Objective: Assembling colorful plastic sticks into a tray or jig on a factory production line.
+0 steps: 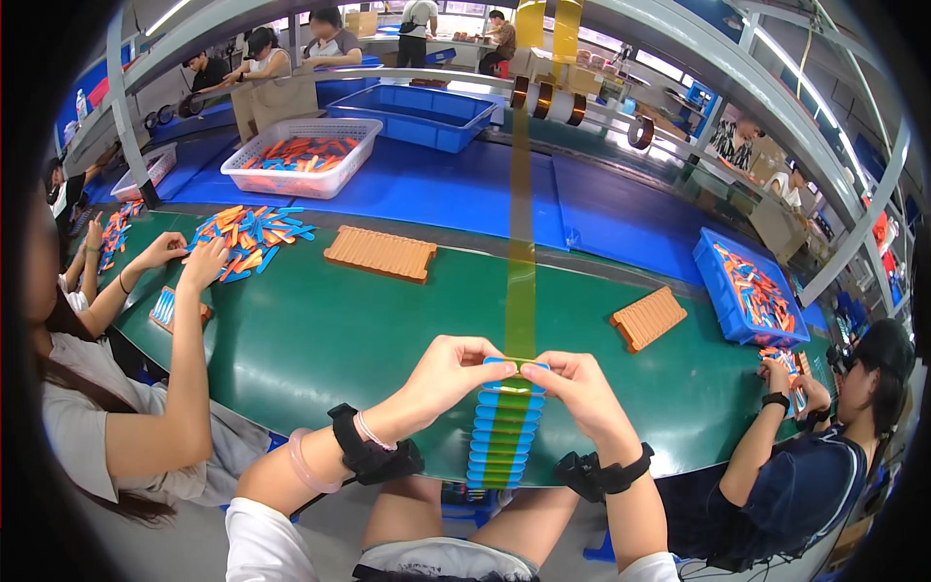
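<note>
At the table's near edge, a ladder-like row of flat blue pieces (480, 438) runs down toward my lap, joined along its middle by yellow see-through tape (521, 301). The tape comes down from above and reaches the row's top end. My left hand (441, 380) pinches the top blue piece at its left part, thumb on the tape's edge. Opposite it, my right hand (585, 390) pinches the same piece from the right, the thumbs almost touching. Both hands are closed. The fingertips beneath the piece are hidden.
Two ribbed orange trays (380, 254) (650, 318) lie on the green tabletop (291, 335). Blue and orange pieces (254, 233) are heaped at left. A white basket (335, 175) and blue bins (742, 286) hold more. Tape rolls (550, 102) hang overhead. Co-workers sit on both sides.
</note>
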Demonstrator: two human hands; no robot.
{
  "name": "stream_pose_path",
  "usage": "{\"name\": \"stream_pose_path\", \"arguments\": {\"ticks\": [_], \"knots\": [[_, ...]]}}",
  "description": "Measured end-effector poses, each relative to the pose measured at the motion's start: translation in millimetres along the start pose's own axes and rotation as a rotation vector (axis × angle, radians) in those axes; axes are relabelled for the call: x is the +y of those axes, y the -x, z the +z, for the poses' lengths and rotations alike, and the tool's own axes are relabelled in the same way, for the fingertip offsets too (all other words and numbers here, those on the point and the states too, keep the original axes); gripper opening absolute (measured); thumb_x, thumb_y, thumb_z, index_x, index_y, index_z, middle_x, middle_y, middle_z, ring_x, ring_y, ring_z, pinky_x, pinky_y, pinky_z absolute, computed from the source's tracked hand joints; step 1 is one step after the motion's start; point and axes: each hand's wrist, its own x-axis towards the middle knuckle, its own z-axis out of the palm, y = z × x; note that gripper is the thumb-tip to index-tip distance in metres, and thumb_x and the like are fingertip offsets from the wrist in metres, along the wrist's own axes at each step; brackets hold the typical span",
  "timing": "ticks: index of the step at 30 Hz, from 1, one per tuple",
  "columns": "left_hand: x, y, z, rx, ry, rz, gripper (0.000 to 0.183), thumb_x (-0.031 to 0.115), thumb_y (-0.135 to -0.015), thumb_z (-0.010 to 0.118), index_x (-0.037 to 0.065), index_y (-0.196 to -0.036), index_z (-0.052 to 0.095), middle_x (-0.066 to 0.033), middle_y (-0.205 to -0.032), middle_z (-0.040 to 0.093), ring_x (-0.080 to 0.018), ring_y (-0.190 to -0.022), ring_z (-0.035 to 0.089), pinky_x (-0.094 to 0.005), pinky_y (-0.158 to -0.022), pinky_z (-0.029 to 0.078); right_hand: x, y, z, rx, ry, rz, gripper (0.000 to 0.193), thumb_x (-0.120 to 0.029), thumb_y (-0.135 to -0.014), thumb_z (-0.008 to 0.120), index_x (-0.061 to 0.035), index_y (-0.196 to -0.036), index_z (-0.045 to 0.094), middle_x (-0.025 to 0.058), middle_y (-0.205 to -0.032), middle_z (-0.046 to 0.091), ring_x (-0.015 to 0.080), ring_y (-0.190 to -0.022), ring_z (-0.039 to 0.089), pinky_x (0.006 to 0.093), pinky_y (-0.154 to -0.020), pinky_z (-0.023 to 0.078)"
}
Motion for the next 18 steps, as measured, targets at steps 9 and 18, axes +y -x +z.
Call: {"name": "stream_pose_path", "arguments": {"ticks": [9,18], "knots": [[-11.9,53.9,17.7,0.048,0.057,0.083,0.008,0.008,-0.078,0.059,0.000,-0.080,0.059,-0.0033,-0.079,0.060,-0.0059,-0.074,0.053,-0.0209,-0.068,0.042,12.5,43.5,21.3,-0.035,0.036,-0.036,0.018,-0.015,-0.082,0.056,0.0018,-0.087,0.059,-0.0009,-0.078,0.057,0.0032,-0.072,0.048,0.0180,-0.064,0.039],[-60.8,75.0,16.2,-0.065,-0.276,0.118,0.010,0.007,-0.077,0.060,-0.003,-0.077,0.058,-0.0061,-0.074,0.060,-0.0084,-0.071,0.055,-0.0218,-0.063,0.043,75.4,64.9,19.0,-0.170,-0.032,0.107,0.015,-0.014,-0.082,0.056,0.0005,-0.086,0.060,-0.0034,-0.072,0.054,0.0023,-0.064,0.045,0.0173,-0.054,0.035]]}}
